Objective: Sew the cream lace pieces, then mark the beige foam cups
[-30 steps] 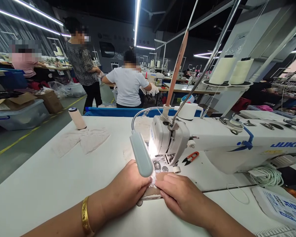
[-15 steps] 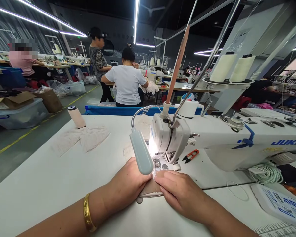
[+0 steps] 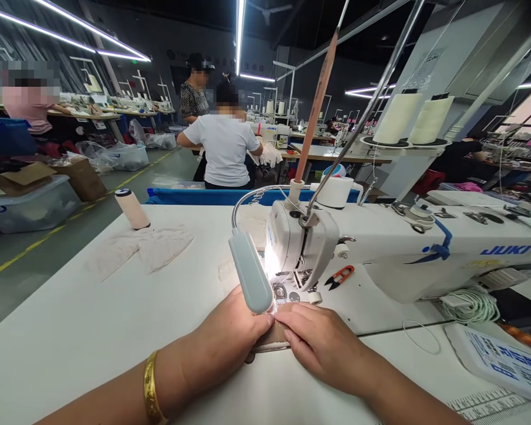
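Observation:
A small tan fabric piece [image 3: 274, 337] with a pale edge lies just in front of the needle area of a white sewing machine [image 3: 287, 236]. My left hand [image 3: 225, 339], a gold bangle on its wrist, pinches the fabric from the left; the lamp hides some of its fingers. From the right, my right hand [image 3: 325, 342] holds the same piece, fingers bent and pressed together. The fingertips of both hands nearly meet at the fabric's upper edge. A grey-green lamp [image 3: 250, 271] hangs over them, partly covering the needle area.
Orange-handled thread snips [image 3: 340, 276] lie right of the needle area. Pale fabric pieces [image 3: 137, 251] and a peach thread cone [image 3: 133, 209] are on the table [image 3: 92, 342] at left. At right are coiled cord [image 3: 469, 308] and a plastic case [image 3: 500, 360]. Co-workers are beyond the table.
My left thumb has come closer to my right fingertips; both hands keep hold of the fabric. The standing co-worker has moved right, behind the seated one. My view has shifted slightly.

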Available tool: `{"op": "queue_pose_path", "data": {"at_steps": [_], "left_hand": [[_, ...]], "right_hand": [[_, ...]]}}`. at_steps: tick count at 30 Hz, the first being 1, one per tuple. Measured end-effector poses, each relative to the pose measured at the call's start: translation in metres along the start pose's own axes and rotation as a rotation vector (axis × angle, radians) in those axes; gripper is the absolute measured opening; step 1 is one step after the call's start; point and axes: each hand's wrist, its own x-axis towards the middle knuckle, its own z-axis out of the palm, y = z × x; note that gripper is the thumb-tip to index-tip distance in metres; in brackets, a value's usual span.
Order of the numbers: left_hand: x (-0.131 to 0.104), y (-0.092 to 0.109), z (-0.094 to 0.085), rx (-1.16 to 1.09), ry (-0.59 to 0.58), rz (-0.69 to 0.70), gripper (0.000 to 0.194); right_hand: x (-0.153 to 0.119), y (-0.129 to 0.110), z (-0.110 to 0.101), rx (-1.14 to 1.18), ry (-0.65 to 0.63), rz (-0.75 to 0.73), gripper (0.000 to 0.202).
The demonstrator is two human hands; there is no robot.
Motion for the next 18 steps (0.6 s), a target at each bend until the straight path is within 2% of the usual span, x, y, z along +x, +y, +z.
{"op": "queue_pose_path", "data": {"at_steps": [6, 13, 18], "left_hand": [[0.004, 0.008, -0.01, -0.043, 0.085, 0.054, 0.029], [0.005, 0.006, -0.01, 0.011, 0.065, 0.045, 0.025], [0.011, 0.002, -0.009, -0.094, 0.066, -0.018, 0.028]], "right_hand": [[0.0, -0.002, 0.004, -0.025, -0.019, -0.001, 0.024], [-0.001, -0.002, 0.006, -0.034, 0.031, -0.025, 0.034], [0.001, 0.0, 0.012, -0.081, 0.049, 0.003, 0.032]]}}
